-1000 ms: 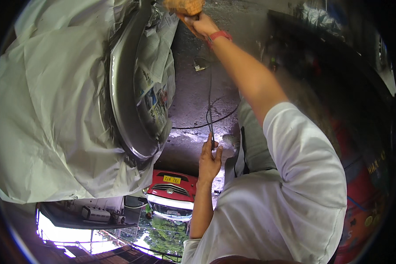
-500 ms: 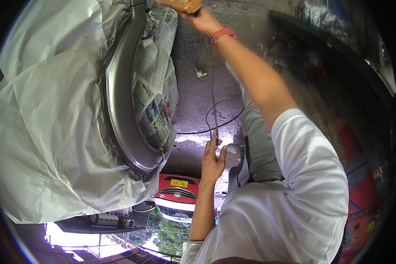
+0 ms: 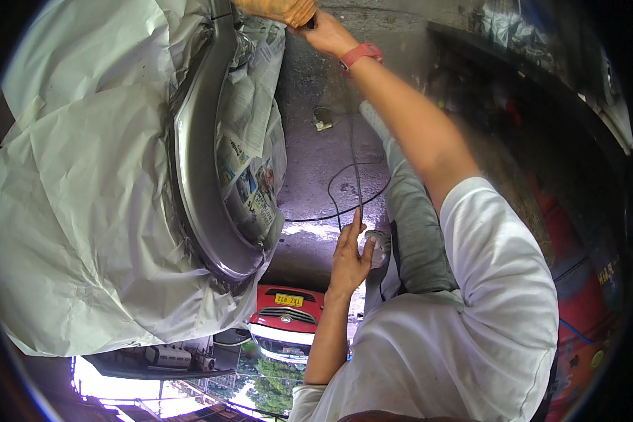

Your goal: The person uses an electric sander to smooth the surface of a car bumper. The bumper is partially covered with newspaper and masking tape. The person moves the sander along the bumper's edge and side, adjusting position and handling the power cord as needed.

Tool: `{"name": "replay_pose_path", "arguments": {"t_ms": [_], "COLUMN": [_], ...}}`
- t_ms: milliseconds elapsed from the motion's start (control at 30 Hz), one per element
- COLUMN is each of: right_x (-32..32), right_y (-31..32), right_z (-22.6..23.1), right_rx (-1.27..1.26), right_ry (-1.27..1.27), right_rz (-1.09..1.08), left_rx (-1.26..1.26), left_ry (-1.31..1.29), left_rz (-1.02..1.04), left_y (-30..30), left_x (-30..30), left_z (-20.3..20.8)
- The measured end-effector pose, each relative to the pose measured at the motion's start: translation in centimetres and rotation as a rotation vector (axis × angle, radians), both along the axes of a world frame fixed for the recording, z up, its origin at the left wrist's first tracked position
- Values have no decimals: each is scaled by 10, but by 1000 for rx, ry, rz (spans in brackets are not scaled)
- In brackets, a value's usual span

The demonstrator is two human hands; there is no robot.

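Tool raised, cord drawn nearly straight.
Orange-yellow, streaked, blocky tool [image 3: 278,10] in the right hand [image 3: 323,34], dark near the grip; top cut off by frame, material unclear. Thin, dark, flexible cord [image 3: 354,155] runs above the floor to the left hand's [image 3: 352,260] fingertips, upper stretch blurred.

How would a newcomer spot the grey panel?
Start at the pale paper sheeting filling the left side. Between it and the newspaper to its right runs the grey panel, long and curved. Its smooth sheen sets it apart from the creased paper either side.
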State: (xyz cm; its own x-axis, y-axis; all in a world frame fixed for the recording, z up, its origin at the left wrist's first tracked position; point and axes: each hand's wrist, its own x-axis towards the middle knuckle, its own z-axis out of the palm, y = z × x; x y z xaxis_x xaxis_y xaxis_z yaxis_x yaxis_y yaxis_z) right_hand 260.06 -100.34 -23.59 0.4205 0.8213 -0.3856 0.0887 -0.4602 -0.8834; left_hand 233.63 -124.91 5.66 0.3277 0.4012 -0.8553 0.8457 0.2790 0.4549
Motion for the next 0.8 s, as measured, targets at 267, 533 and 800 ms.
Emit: {"name": "replay_pose_path", "arguments": {"t_ms": [267, 533, 800], "right_x": [9, 46, 62], "right_y": [17, 107, 110], "right_z": [0, 18, -2], "right_rx": [46, 199, 149], "right_ry": [-16, 117, 249], "right_rz": [118, -383, -400], "left_rx": [23, 77, 42], "left_ry": [-25, -68, -46], "left_rz": [-52, 11, 27], "left_y": [-3, 33, 33], "left_x": [-4, 30, 32], "left_z": [-7, 1, 2]}}
